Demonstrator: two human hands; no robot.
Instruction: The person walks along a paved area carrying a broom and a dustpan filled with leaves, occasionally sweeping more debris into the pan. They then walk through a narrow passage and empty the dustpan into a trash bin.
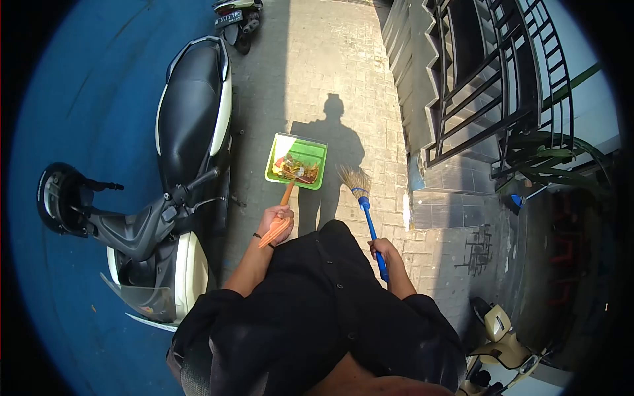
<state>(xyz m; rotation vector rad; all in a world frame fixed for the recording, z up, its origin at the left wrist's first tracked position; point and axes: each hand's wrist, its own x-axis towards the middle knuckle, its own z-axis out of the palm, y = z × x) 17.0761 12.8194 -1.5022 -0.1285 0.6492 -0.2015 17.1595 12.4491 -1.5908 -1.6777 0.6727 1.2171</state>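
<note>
My left hand (277, 223) is closed round the orange handle of a green dustpan (312, 153), which is held out in front of me over the paving. Leaves and bits of litter (295, 169) lie in the pan, mostly toward its handle side. On the right, my right hand (381, 248) grips the blue handle of a broom (370, 221). The broom's straw bristles (355, 181) point away from me, to the right of the dustpan and apart from it.
A scooter with a black seat (192, 105) stands close on the left, on blue ground (86, 132). Another scooter (238, 20) is farther ahead. Tiled steps (449, 198), a black metal railing (489, 86) and plants (548, 158) line the right. A cream scooter (505, 343) stands lower right.
</note>
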